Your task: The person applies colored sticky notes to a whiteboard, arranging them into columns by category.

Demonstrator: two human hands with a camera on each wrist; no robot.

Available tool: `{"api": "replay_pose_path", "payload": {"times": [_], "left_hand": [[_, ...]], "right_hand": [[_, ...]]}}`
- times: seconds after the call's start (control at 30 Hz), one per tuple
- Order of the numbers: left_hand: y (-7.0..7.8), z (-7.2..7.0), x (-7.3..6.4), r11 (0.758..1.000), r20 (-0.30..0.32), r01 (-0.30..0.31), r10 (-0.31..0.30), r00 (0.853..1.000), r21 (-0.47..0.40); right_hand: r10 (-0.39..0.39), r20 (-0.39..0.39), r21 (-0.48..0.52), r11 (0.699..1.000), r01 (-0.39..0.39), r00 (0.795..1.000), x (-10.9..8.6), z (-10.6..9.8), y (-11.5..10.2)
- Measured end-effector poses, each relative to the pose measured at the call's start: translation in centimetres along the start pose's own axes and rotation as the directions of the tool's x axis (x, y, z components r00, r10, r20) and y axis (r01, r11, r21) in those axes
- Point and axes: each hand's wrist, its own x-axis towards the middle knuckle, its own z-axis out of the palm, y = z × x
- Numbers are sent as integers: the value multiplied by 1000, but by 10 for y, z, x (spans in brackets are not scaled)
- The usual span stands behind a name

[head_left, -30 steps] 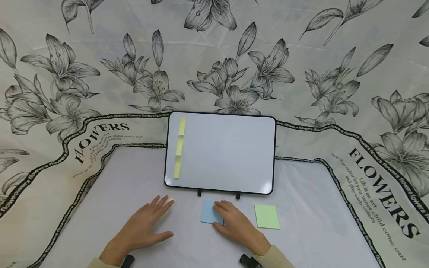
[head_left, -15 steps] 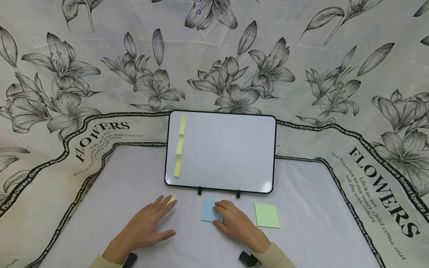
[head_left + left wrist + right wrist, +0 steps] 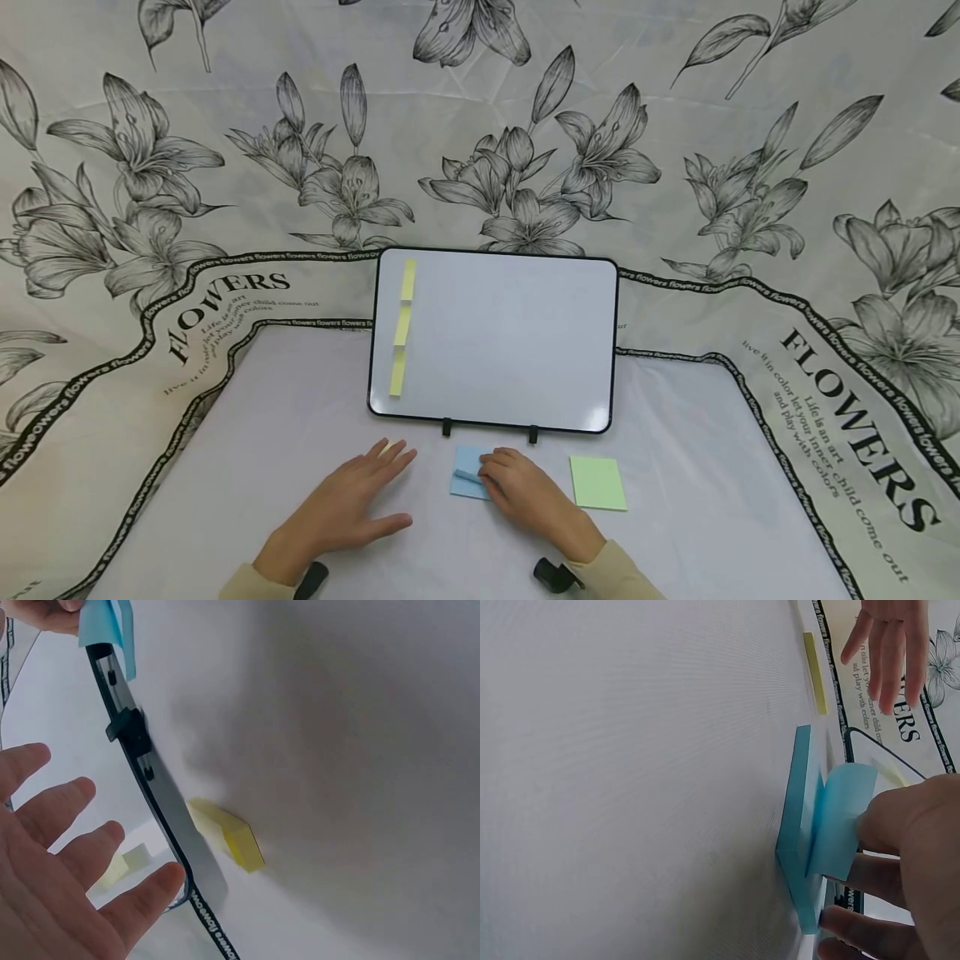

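One blue pad (image 3: 467, 490) flat on the white cloth (image 3: 697, 467), just in front of the whiteboard (image 3: 510, 342), its right part covered by the right hand (image 3: 534, 504) in the head view. Right hand: pinches the top sheet (image 3: 844, 817) of that pad between thumb and finger. Sheet bent into a curl, with a gap to the pad beneath visible in the right wrist view.

Left hand (image 3: 351, 504): wide, fingers and thumb spread, holding nothing. Raised over a yellow pad (image 3: 229, 832), near it but apart; pad mostly hidden behind the fingers in the head view, plain to see in both wrist views.

Green pad (image 3: 597, 483): flat on the cloth, to the right of the right hand and not touching it.

Whiteboard: black-edged, standing up on two black feet (image 3: 447, 428). Three yellow notes (image 3: 402, 325) in a column down its left side, end to end.

To the rear, a pale backdrop (image 3: 262, 208) with black flower drawings and the word FLOWERS. At each wrist, a beige sleeve (image 3: 618, 575) and a black device (image 3: 553, 577).
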Motion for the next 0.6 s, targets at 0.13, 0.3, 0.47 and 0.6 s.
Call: {"api": "replay_pose_path", "payload": {"times": [0.13,0.3,0.47,0.6], "left_hand": [[4,4,5,999,-14,-38,38,999,-9],[9,10,9,998,17,-48,49,999,-37],[13,17,13,996,70,-48,54,996,-80],[17,23,16,994,103,-63,72,992,-86]], "right_hand": [[4,-7,-27,1000,-4,1000,4,1,0],[37,-25,-33,999,-38,999,7,2,0],[86,-43,-48,995,-88,995,9,2,1],[122,-49,-41,991,-124,991,12,-1,2]]}}
